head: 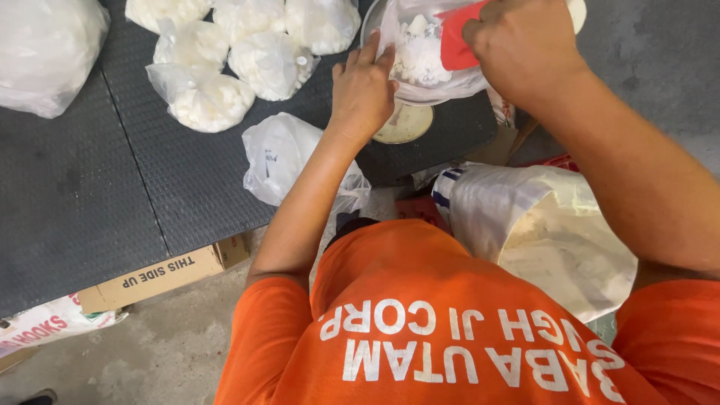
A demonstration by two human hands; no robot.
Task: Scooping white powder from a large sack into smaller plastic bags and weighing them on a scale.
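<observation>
Head view: the left hand (pixel 365 88) pinches the rim of a clear bag (pixel 427 56) of white lumps, standing on a scale (pixel 405 124) at the far right of the dark mat (pixel 112 195). The right hand (pixel 517 45) grips a red scoop (pixel 456 41) over the bag. Filled bags (pixel 225 67) lie far left; a big open sack (pixel 547 232) sits near right.

One head-worn camera looks steeply down, close over the person's chest, arms and the dark mat (pixel 150 187)
</observation>
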